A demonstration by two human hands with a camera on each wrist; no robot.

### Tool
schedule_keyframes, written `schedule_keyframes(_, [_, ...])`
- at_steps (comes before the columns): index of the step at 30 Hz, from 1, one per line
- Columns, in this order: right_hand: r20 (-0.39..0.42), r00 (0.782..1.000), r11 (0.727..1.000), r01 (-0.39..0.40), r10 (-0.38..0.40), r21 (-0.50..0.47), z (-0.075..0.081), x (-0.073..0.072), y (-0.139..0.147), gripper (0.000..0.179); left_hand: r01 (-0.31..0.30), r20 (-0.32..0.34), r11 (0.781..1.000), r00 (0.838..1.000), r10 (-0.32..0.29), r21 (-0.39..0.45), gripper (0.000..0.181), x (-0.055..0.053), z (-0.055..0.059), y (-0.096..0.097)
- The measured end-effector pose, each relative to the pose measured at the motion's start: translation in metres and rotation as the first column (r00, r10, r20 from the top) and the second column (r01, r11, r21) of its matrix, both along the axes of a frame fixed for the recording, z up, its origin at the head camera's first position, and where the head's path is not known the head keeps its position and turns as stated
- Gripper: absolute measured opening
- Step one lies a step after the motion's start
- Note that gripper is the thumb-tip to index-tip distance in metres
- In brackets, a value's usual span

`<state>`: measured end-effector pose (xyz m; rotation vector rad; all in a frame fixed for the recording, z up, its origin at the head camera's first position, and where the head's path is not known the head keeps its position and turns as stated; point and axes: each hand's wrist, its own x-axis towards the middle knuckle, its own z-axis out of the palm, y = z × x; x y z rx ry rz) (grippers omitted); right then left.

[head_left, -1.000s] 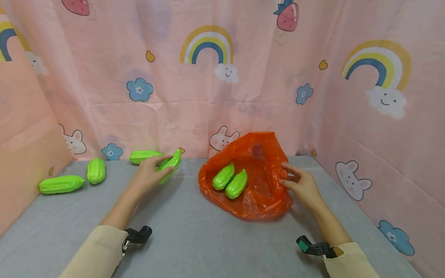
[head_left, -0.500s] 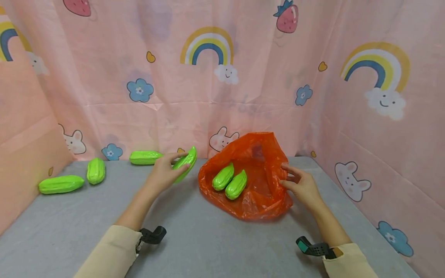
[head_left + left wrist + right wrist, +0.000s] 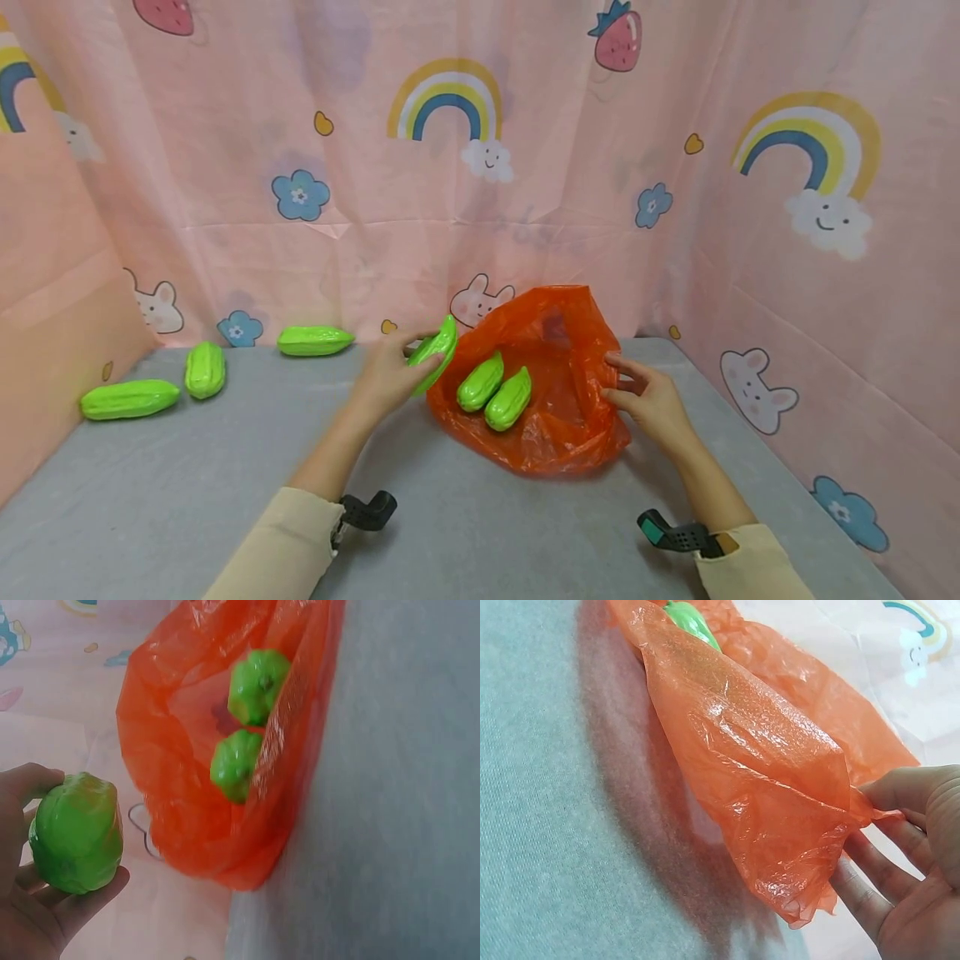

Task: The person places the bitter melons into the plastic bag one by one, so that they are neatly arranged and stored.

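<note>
My left hand [image 3: 386, 377] grips a glossy bright green ribbed gourd [image 3: 438, 352] between thumb and fingers, above the table at the left rim of an orange-red plastic bag [image 3: 573, 367]. The bag's mouth gapes toward me. Inside it lie two similar gourds, a left one [image 3: 481, 382] and a right one [image 3: 509, 399]. My right hand [image 3: 654, 403] pinches the bag's right edge, thumb on one side and fingers on the other, as the right wrist view shows. In the left wrist view the held gourd [image 3: 77, 832] is apart from the bag [image 3: 172, 817].
Three more green gourds lie at the left of the grey table [image 3: 480, 533]: one at the back [image 3: 315, 340], one standing lengthwise [image 3: 206, 370], one near the left wall [image 3: 130, 399]. Pink patterned cloth [image 3: 555, 192] encloses the back and sides.
My left hand has carried the gourd rightward from beside the back gourd to the bag's left rim. The right hand and the bag have barely moved.
</note>
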<state>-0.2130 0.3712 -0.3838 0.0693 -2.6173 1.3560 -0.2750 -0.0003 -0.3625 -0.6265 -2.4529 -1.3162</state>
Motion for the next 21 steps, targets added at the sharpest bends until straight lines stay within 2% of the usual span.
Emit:
schedule_keyframes(6, [0.004,1.000,1.000,0.006,-0.006,-0.007,0.000,0.000,0.001,0.060,0.027,0.002,0.998,1.000,-0.027,0.049,0.039,0.002,0.001,0.024])
schedule_keyframes(10, [0.000,1.000,1.000,0.005,-0.005,-0.015,0.001,0.001,0.002,0.060,0.052,-0.051,0.998,0.997,-0.050,0.043,0.036,0.001,0.000,0.039])
schedule_keyframes(13, [-0.006,1.000,1.000,-0.001,0.001,-0.026,0.001,0.001,0.002,0.060,0.038,-0.075,0.999,0.997,-0.037,0.016,0.034,0.002,-0.001,0.049])
schedule_keyframes(21, [0.005,1.000,1.000,0.001,-0.001,-0.020,0.002,0.001,0.003,0.060,0.010,0.036,0.999,0.999,-0.012,0.037,0.038,0.011,-0.004,0.075])
